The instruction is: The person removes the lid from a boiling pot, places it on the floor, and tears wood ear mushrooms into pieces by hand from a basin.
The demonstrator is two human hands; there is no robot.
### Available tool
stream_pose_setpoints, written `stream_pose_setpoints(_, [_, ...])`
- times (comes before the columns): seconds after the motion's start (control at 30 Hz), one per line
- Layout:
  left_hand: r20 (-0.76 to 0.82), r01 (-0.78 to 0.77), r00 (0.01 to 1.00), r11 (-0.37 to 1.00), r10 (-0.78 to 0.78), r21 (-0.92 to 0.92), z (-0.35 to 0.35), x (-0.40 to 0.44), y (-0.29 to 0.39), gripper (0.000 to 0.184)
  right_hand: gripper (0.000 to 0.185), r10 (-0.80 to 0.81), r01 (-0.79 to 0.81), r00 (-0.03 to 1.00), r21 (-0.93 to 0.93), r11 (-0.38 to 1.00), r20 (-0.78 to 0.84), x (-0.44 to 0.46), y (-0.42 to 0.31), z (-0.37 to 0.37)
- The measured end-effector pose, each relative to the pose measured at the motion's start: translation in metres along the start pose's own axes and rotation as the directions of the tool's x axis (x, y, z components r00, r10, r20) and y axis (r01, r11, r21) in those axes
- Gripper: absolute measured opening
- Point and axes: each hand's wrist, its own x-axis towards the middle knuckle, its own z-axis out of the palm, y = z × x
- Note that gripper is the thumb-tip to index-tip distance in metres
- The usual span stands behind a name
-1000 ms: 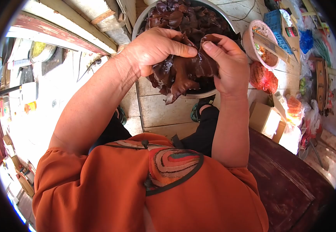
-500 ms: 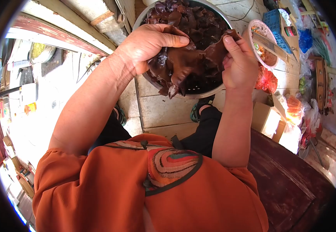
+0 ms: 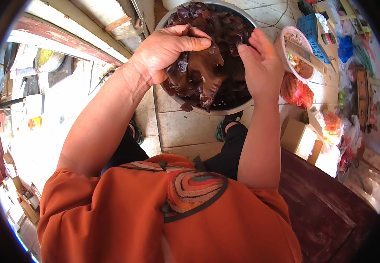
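Note:
A metal basin with small holes [image 3: 236, 108] stands on the floor, filled with wet, dark brown, leafy pieces like wood ear fungus [image 3: 231, 24]. Over its left half my left hand [image 3: 166, 48] pinches a large brown piece [image 3: 205, 65] between thumb and fingers, and the piece hangs down toward the basin's near rim. My right hand [image 3: 262, 63] is above the right side of the basin, with thumb and fingers apart. Nothing shows between them.
Right of the basin is a pink bucket [image 3: 279, 48] with scraps and a wooden board [image 3: 306, 55] across it. Near it are a blue crate [image 3: 310, 33], a red net bag [image 3: 297, 91] and a cardboard box [image 3: 297, 136]. A dark red wooden surface [image 3: 321, 197] is at the lower right.
My right hand first moved right, pulling at the brown piece, then let go and came back slightly left with its fingers apart. My left hand still holds its piece.

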Motion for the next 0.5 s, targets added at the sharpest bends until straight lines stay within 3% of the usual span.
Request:
stream_pose_setpoints(0.03, [0.019,-0.011,1.000,1.000,0.011,-0.012,0.001,-0.001,0.000,0.016,0.050,-0.001,0.001,1.000,0.002,1.000,0.001,0.000,-0.003,-0.001])
stream_pose_setpoints(0.1, [0.038,-0.024,0.999,0.999,0.025,-0.025,0.002,-0.001,0.001,0.016,0.045,-0.220,0.219,0.975,-0.063,0.974,-0.010,-0.004,-0.016,-0.004])
stream_pose_setpoints(0.17, [0.093,-0.004,0.996,0.999,0.009,-0.050,0.002,-0.001,-0.001,0.018,0.040,-0.089,0.065,0.988,0.187,0.980,0.127,-0.013,-0.023,0.000])
stream_pose_setpoints(0.23, [0.096,-0.013,0.995,1.000,0.015,-0.019,0.005,-0.001,-0.002,0.021,0.034,0.120,-0.259,0.931,0.394,0.882,0.344,-0.024,-0.029,0.007])
stream_pose_setpoints(0.27, [0.099,-0.022,0.995,1.000,0.021,0.009,0.007,-0.002,-0.003,0.024,0.027,0.149,-0.326,0.888,0.367,0.871,0.435,-0.024,-0.030,0.005])
stream_pose_setpoints(0.3, [0.101,-0.024,0.995,1.000,0.023,0.007,0.009,-0.003,-0.003,0.024,0.019,0.157,-0.315,0.894,0.339,0.887,0.420,-0.024,-0.031,0.004])
stream_pose_setpoints(0.37, [0.122,-0.159,0.984,0.956,0.132,0.246,0.011,-0.004,-0.002,0.031,0.013,0.207,-0.314,0.909,0.267,0.911,0.362,-0.019,-0.034,-0.004])
stream_pose_setpoints(0.43, [0.158,-0.149,0.981,0.950,0.109,0.274,0.003,-0.001,-0.006,0.035,0.010,0.176,-0.285,0.935,0.357,0.890,0.307,-0.018,-0.032,-0.007])
stream_pose_setpoints(0.5, [0.152,-0.008,0.987,0.919,-0.056,0.394,-0.001,0.001,-0.007,0.037,0.009,0.180,-0.288,0.935,0.358,0.888,0.304,-0.017,-0.031,-0.010])
